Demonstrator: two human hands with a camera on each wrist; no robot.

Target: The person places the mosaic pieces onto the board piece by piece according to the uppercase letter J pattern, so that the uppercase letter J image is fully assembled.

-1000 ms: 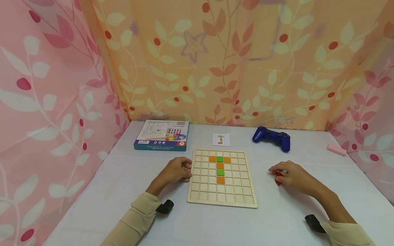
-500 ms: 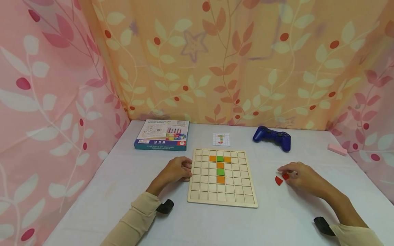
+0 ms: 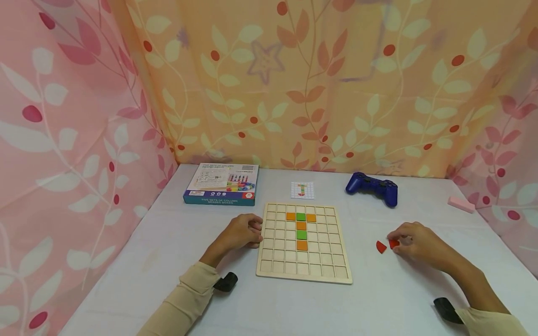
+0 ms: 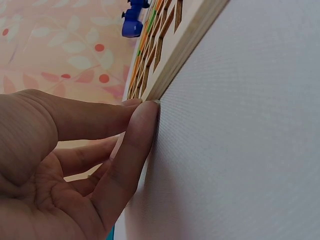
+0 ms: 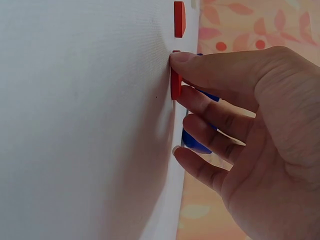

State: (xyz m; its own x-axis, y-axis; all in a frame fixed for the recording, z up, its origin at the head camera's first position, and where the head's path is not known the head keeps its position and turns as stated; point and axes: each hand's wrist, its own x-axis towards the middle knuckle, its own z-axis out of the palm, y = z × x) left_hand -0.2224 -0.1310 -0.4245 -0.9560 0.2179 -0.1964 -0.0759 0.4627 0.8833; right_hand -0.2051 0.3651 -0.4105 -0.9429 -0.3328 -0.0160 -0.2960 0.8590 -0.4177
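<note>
A square wooden grid board (image 3: 279,255) lies flat on the table, with several orange and green tiles (image 3: 301,235) set in a T shape. At its left edge my left hand (image 3: 240,232) holds on, thumb and fingertips gathered against the rim (image 4: 172,67) in the left wrist view. To the right of the board, my right hand (image 3: 420,245) pinches a red quarter-circle piece (image 5: 176,82) between thumb and finger at the table surface; it is partly covered by the fingers. Another red quarter-circle piece (image 3: 381,247) lies just left of those fingertips.
Behind the board lies a small pattern card (image 3: 302,190) with a coloured figure on a grid. A boxed toy set (image 3: 220,185) stands at the back left. A blue game controller (image 3: 371,189) and a pink block (image 3: 461,204) are at the back right.
My right hand has moved slightly to the right; the red pieces, bunched at its fingertips earlier, now show as two separate pieces, one left on the table. The left hand and board have stayed put.
</note>
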